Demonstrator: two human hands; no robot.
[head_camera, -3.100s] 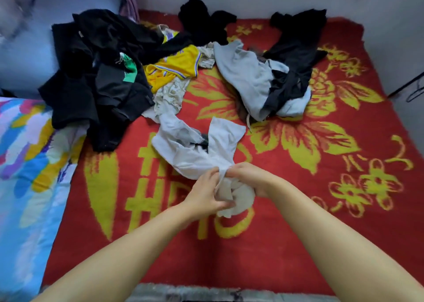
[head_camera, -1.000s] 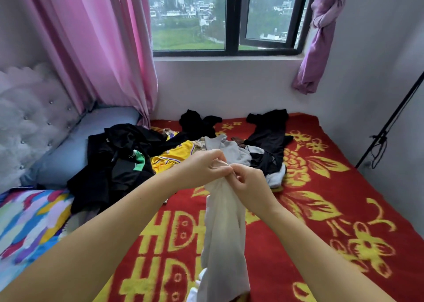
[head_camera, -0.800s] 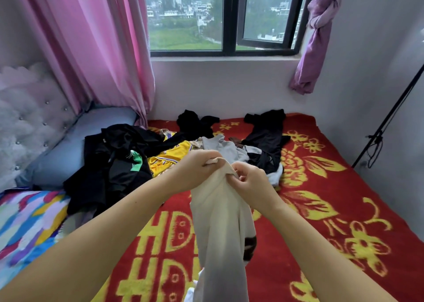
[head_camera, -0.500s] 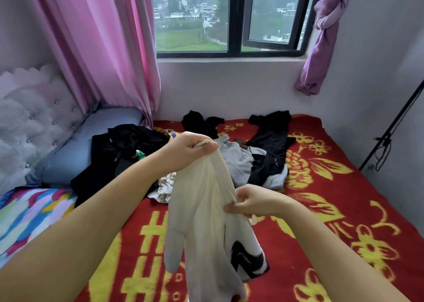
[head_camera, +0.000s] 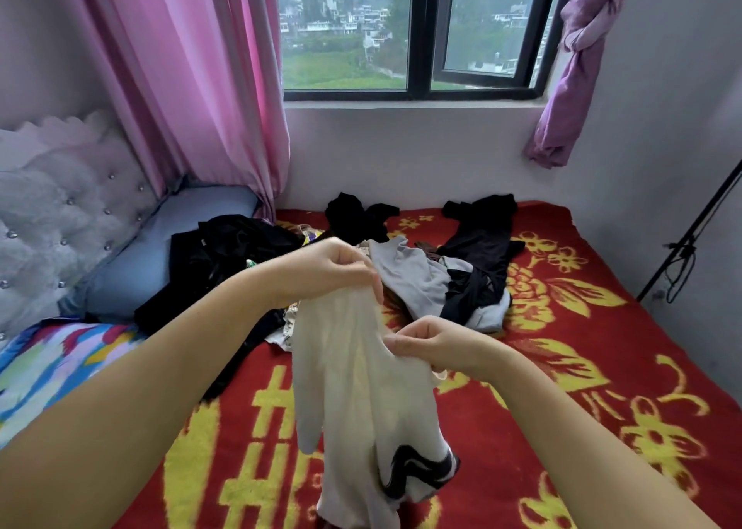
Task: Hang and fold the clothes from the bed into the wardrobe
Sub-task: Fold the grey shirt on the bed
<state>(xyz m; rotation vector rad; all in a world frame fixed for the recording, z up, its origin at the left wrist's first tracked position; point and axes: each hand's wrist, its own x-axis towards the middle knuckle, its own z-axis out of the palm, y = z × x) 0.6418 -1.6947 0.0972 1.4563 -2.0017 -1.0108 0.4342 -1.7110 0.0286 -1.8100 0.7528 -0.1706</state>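
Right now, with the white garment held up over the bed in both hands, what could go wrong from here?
The thin white garment with a black printed patch is pinched only at its top by the left hand and along one edge by the right hand; it hangs bunched, so it could slip or fold crooked. Its lower end dangles near the red and yellow flowered blanket and could drag. The wardrobe is out of view, so the carry path cannot be judged.

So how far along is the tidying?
Barely begun. Nothing visibly finished: no wardrobe or hanger in view. In hand: both the left hand and right hand hold up a white top. Left: black clothes and a grey piece remain on the bed.
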